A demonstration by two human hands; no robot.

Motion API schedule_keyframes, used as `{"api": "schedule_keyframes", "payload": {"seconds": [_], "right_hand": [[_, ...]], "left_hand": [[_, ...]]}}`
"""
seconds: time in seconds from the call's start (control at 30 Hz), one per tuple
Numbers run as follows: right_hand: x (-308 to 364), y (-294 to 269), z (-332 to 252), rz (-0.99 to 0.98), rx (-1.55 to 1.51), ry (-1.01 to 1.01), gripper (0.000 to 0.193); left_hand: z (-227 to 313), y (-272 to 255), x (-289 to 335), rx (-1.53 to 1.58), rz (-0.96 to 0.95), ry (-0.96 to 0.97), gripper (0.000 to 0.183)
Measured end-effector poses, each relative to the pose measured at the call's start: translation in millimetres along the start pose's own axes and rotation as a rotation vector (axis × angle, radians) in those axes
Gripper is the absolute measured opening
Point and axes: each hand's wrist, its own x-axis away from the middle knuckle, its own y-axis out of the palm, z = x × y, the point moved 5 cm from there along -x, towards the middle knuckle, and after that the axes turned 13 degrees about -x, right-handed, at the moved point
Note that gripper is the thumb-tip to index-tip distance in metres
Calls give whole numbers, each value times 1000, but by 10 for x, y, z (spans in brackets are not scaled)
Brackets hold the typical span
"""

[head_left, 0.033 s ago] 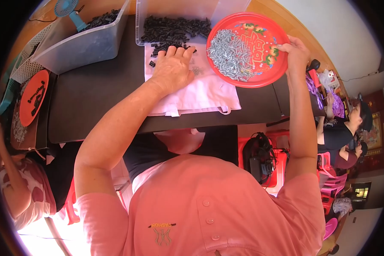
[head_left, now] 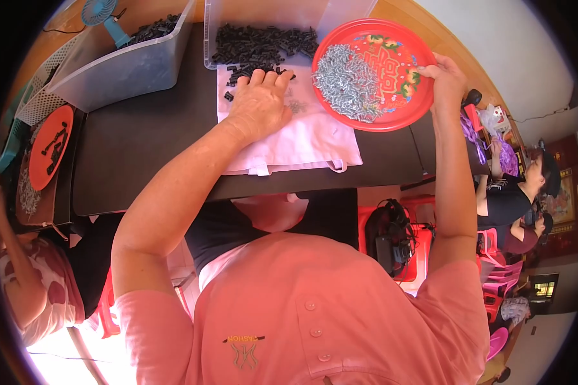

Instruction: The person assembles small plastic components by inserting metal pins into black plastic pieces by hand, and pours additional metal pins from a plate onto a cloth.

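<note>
My left hand (head_left: pixel 261 106) rests palm down on a pale pink cloth bag (head_left: pixel 295 151), its fingers stretched forward and lightly bent. Its fingertips touch small black plastic pieces (head_left: pixel 246 72) spread on the cloth at the mouth of a clear plastic bin (head_left: pixel 210 38). More black pieces (head_left: pixel 263 43) are heaped inside that bin. On the right, my right hand (head_left: pixel 449 83) grips the rim of a round red tray (head_left: pixel 395 106), thumb on top. Silvery screws (head_left: pixel 347 80) are piled on the tray's left half, and the tray is raised over the cloth's right side.
Another clear bin (head_left: pixel 128 86) holds black pieces and a blue fan (head_left: pixel 113 29) at the left of the dark table (head_left: pixel 141 147). An orange-red plate (head_left: pixel 42 163) with black pieces lies farther left, near a co-worker's arm (head_left: pixel 13 250). Other people sit at the far right.
</note>
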Motion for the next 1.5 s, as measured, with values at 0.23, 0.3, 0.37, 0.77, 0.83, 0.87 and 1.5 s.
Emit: {"api": "schedule_keyframes", "payload": {"seconds": [0.23,0.3,0.37,0.77,0.83,0.87,1.5], "right_hand": [[13,-17,0,36,20,-31,36],[35,-18,-4,44,-4,-29,36],[43,-40,20,47,3,-25,36],[372,-711,304,212,-162,203,35],[442,-931,417,258,-159,224,35],[499,-947,409,291,-151,239,34],[356,-608,217,254,-114,146,31]], "left_hand": [[21,-10,22,13,17,9,61],[33,-23,31,11,50,17,60],[42,-15,39,9,51,18,60],[-46,-163,-53,26,208,27,52],[-39,-131,-86,39,230,50,45],[-40,-142,-78,33,231,51,45],[40,-92,-16,65,160,129,44]]}}
